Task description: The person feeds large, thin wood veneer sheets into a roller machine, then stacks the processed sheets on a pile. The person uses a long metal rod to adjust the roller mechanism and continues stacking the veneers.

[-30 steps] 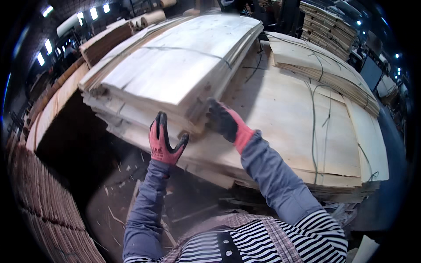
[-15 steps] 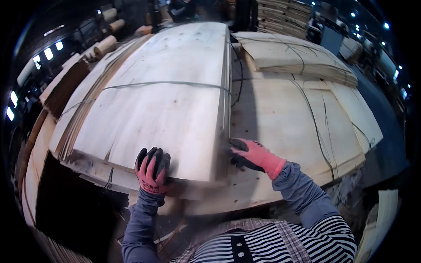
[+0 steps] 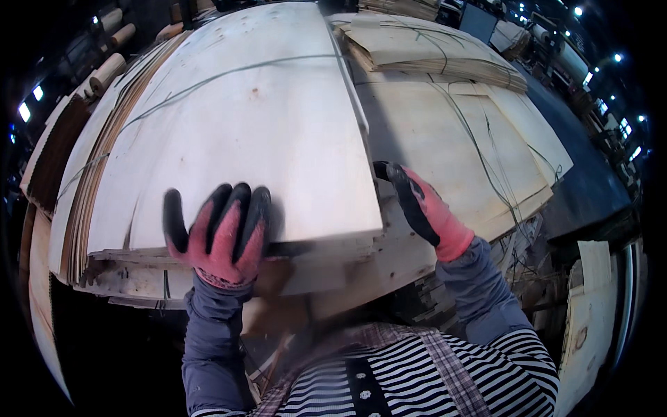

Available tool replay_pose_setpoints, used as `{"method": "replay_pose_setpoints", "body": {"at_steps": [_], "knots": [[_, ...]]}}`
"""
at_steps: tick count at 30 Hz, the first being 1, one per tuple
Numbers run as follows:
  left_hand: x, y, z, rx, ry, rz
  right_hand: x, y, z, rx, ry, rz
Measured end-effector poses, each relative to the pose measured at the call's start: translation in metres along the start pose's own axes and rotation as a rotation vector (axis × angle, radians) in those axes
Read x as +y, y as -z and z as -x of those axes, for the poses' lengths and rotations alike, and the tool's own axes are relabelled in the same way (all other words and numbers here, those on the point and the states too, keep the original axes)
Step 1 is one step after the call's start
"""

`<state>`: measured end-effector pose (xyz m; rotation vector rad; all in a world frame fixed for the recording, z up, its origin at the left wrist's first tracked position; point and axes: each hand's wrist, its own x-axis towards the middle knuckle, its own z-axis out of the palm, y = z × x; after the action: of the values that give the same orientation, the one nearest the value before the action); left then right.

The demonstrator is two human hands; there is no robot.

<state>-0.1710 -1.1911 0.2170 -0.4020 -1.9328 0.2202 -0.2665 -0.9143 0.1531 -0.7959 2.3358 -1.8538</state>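
Observation:
A tall stack of pale wood veneer sheets [image 3: 278, 146] lies in front of me, with a thin green cord [image 3: 229, 70] across its top. My left hand [image 3: 224, 233], in a pink glove with black fingers, rests at the stack's front edge with fingers spread on the top sheet. My right hand [image 3: 429, 207], gloved alike, is beside the stack's right edge. Its fingers are stretched out, palm turned toward the sheets, with nothing in its grasp. Whether its fingertips touch the edge cannot be told. The thumb is partly hidden.
To the right lies a lower, wider veneer stack [image 3: 445, 132] with loose cords, bearing a smaller tied bundle [image 3: 431, 45] at its far end. More sheets stand along the left side [image 3: 104, 181]. Rolls or logs [image 3: 108, 73] sit at far left. Splintered scraps [image 3: 531, 243] hang at the right.
My left hand's fingers have spread apart on the top sheet. My right hand has straightened its fingers and turned beside the edge. The whole view has tilted and shifted, so the stacks appear higher.

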Motion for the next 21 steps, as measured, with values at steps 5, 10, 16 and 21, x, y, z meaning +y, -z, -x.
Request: {"method": "replay_pose_setpoints", "body": {"at_steps": [5, 10, 16, 21], "knots": [[0.0, 0.001, -0.008, 0.046, 0.03, 0.038, 0.016, -0.002, -0.017, 0.124, -0.104, -0.801], [-0.008, -0.001, 0.026, -0.127, -0.119, 0.026, -0.063, -0.053, -0.033, 0.11, -0.088, -0.609], [0.033, -0.02, 0.059, -0.156, -0.016, 0.353, -0.035, -0.046, -0.021, -0.041, -0.481, -0.771], [0.041, -0.017, 0.067, -0.049, 0.142, 0.432, -0.046, -0.055, -0.017, -0.185, -0.45, -0.782]]}}
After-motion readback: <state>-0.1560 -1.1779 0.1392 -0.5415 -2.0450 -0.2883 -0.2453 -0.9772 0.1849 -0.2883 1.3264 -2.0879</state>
